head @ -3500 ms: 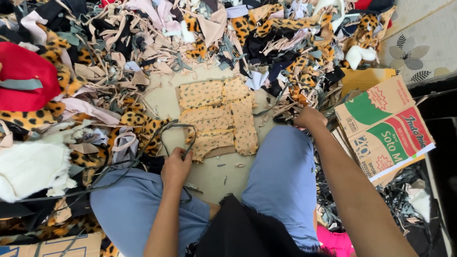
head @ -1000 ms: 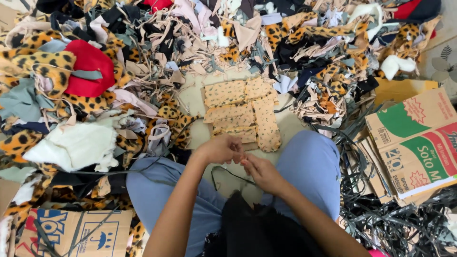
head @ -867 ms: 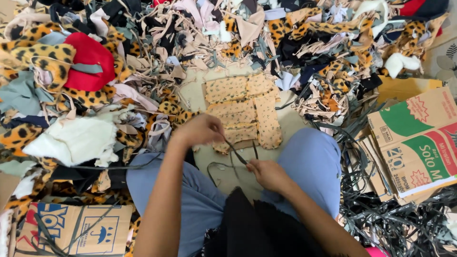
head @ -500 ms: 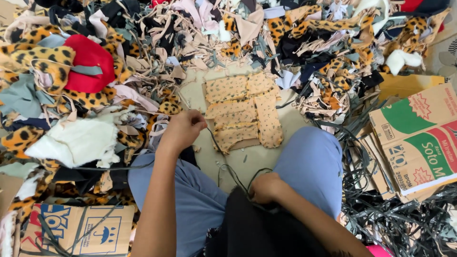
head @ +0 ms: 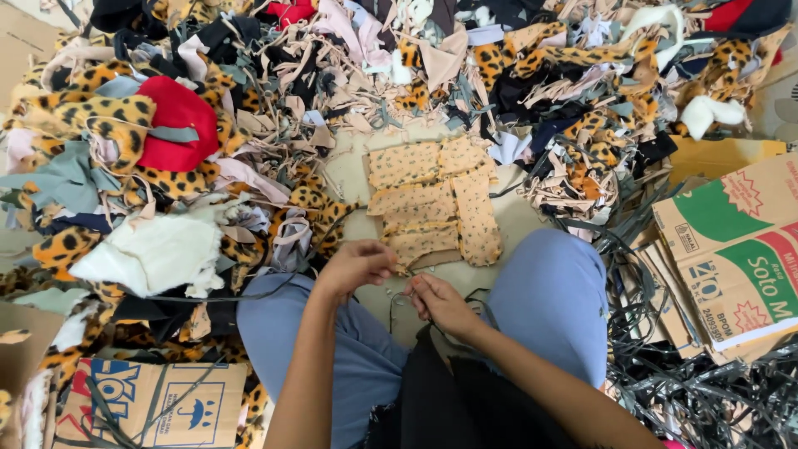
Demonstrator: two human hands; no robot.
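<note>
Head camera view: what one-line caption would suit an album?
Seated among fabric scraps, left hand and right hand pinch a thin dark strap near stacked spotted pieces.

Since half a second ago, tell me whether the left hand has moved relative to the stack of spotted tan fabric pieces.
Yes. The left hand has come back from the stack's left edge toward the body, now below the spotted tan fabric pieces, close to the right hand.

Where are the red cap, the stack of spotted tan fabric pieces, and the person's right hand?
red cap (head: 176, 116), head view, crown.
spotted tan fabric pieces (head: 432, 199), head view, middle of stack.
right hand (head: 439, 301), head view, back of hand.
</note>
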